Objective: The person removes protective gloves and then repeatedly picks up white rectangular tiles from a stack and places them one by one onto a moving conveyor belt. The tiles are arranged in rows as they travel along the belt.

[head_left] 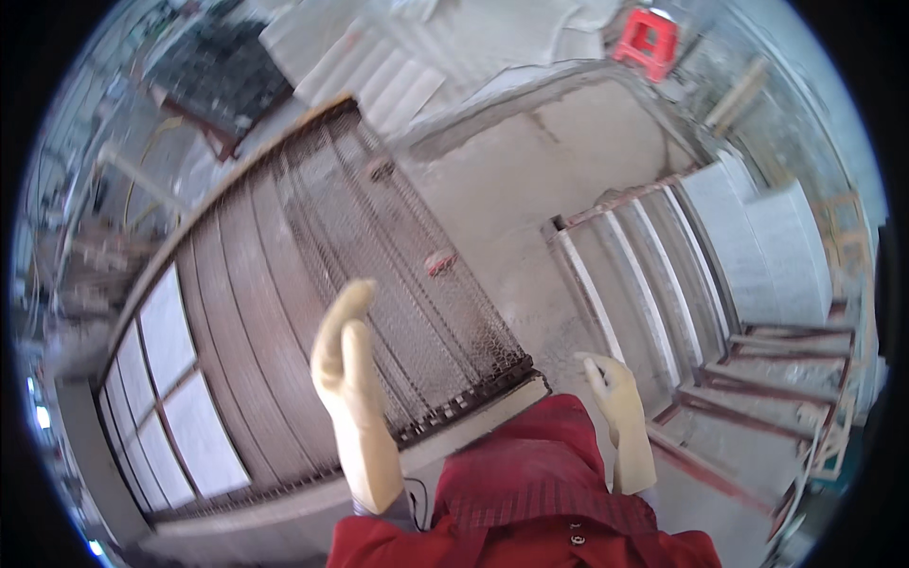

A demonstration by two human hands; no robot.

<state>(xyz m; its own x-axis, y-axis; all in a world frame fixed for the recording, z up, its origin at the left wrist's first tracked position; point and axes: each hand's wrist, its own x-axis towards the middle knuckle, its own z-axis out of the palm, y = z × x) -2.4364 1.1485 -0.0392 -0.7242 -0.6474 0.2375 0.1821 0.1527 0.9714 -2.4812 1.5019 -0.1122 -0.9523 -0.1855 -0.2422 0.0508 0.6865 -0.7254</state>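
Both of my hands wear long cream rubber gloves. My left hand [348, 364] is raised over the near edge of a brown mesh conveyor [407, 284], its fingers stretched out and nothing in them. My right hand [617, 402] hangs in the air beside a low slatted rack [644, 275], fingers loosely extended and holding nothing. Several white square tiles [204, 434] lie in rows at the conveyor's left end. Two small reddish lumps, one of them a pinkish-red piece [439, 262], rest on or by the mesh.
White slabs [767, 251] lie at the rack's far right end. Reddish metal frames [757, 388] stand on the right. A red plastic stool [648, 44] is at the back. Beyond the conveyor are pale ribbed sheets [379, 80] and a dark-topped table [222, 76].
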